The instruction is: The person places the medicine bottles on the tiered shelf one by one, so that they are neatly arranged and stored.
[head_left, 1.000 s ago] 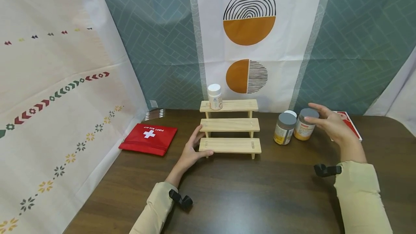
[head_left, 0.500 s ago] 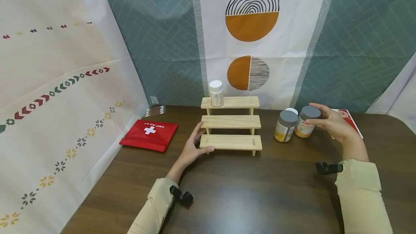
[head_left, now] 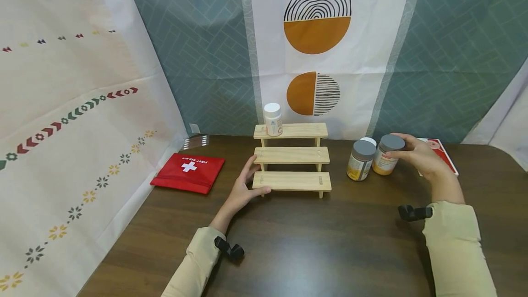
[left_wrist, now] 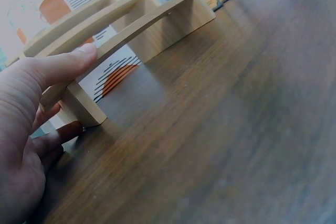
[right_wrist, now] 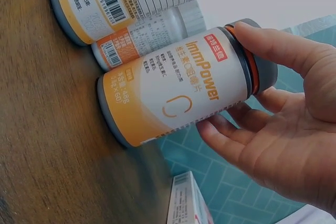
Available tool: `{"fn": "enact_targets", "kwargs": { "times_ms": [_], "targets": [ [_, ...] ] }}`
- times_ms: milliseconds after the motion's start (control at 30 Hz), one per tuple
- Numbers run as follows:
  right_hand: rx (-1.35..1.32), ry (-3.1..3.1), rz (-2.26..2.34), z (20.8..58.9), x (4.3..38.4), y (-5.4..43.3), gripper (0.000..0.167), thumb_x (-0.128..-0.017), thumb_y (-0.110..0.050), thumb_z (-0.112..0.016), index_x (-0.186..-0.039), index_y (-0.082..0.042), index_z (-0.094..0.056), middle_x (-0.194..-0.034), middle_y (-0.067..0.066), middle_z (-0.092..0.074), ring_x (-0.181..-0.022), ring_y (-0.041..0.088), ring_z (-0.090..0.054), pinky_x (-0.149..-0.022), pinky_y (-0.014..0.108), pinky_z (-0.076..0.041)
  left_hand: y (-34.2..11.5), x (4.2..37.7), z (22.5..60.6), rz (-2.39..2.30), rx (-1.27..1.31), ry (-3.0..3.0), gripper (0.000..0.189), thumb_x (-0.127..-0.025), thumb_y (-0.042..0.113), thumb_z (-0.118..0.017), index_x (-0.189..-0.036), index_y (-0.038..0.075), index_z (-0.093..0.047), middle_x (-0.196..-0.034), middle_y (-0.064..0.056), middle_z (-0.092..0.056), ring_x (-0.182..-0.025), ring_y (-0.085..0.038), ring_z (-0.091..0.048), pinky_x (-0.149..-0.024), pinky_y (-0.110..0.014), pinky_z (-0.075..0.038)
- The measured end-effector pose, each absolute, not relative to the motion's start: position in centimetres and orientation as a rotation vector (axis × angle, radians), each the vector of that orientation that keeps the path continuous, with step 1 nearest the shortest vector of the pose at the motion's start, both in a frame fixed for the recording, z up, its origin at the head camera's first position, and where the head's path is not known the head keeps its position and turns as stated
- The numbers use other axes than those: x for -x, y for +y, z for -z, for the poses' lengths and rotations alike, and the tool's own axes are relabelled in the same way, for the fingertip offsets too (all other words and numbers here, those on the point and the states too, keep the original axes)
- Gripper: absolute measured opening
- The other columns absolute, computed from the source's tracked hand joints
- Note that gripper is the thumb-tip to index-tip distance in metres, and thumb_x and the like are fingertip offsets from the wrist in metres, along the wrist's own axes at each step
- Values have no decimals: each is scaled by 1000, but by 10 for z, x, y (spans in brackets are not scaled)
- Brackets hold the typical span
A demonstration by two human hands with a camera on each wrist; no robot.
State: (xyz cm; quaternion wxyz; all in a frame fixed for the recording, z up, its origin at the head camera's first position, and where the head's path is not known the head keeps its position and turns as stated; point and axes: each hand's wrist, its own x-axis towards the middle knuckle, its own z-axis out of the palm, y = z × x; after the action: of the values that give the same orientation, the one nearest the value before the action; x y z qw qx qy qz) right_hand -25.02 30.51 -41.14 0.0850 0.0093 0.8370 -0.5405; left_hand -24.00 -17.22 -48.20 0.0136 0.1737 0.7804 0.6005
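Note:
My left hand (head_left: 243, 188) holds the left end of a three-step wooden display stand (head_left: 292, 181), thumb on the lowest step's front edge and fingers behind the end. In the left wrist view the thumb (left_wrist: 79, 62) lies over that step. At right, my right hand (head_left: 420, 157) grips a supplement bottle (head_left: 385, 162) near its grey lid. The right wrist view shows this orange-and-white bottle (right_wrist: 176, 87) marked ImmPower, thumb on one side and fingers round the other. Just left stands a second grey-lidded bottle (head_left: 360, 162), with a white-capped bottle (right_wrist: 152, 32) partly hidden behind the two.
On the stand's top step sits a white pill bottle (head_left: 273, 120), at the left. A red first aid pouch (head_left: 189, 173) lies left of the stand, with a clear strip packet (head_left: 195, 143) behind it. A red-and-white box (head_left: 443, 155) lies beyond the right hand.
The head view shifts slightly. Both hands keep their holds on the stand and the bottle, with no clear movement of either thing.

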Motion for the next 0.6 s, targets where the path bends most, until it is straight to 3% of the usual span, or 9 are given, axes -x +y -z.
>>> {"fn": "enact_targets", "kwargs": {
  "times_ms": [67,233,600],
  "targets": [
    [-35,2503,1627,412,250,305,62,-91,-30,-69,-143,-27,-35,-103,-27,-45,-98,-6,-41,-114,63,-21,-172,240,483,-1873,-544,2427,102,-77,3,-81,-156,27,-21,-152,-17,-42,-144,-33,-37,-115,-55,-29],
    [-43,2512,1657,413,251,305,58,-91,-29,-69,-140,-30,-38,-102,-27,-45,-97,-6,-39,-114,65,-18,-172,240,482,-1884,-531,2417,102,-77,4,-81,-155,29,-22,-153,-16,-42,-144,-32,-37,-115,-55,-27],
    [-27,2551,1657,415,252,305,55,-91,-28,-69,-138,-29,-41,-96,-35,-47,-94,-11,-43,-111,64,-22,-172,240,480,-1869,-505,2400,102,-78,0,-79,-157,24,-18,-152,-18,-42,-145,-35,-35,-118,-55,-23]
  ]
}}
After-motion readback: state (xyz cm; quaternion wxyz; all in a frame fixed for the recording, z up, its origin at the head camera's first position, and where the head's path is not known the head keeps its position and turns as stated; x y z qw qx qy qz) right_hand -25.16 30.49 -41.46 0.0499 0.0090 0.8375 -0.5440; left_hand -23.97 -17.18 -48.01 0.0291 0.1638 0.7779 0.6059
